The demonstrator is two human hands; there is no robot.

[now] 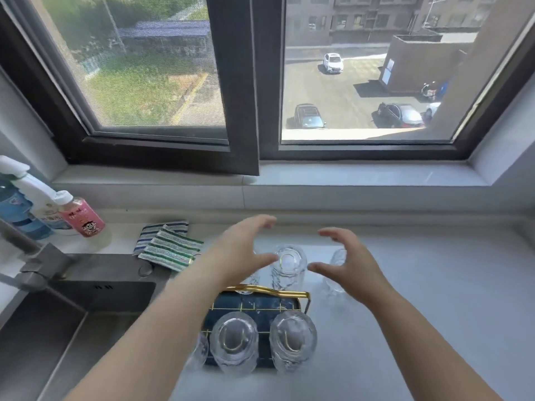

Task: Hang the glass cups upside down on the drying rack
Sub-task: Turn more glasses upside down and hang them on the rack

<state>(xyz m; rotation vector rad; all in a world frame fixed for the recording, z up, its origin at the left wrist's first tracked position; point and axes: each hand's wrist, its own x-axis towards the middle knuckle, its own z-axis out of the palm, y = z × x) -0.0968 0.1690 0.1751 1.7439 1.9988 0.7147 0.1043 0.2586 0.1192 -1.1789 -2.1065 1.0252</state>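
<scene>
Both hands, left hand (pixel 241 250) and right hand (pixel 348 261), hover open and empty, fingers curved, flanking an inverted glass cup (pixel 289 266) on the drying rack (pixel 260 306).

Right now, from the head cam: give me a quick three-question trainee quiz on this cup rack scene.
1. True or false: both hands, left hand and right hand, are empty.
2. Which side of the drying rack is the sink on: A) the person's left, B) the person's right?
3. Fill in: the two near glass cups on the rack sit ____ side down.

Key: 1 true; 2 A; 3 open (upside down, bases up).
</scene>
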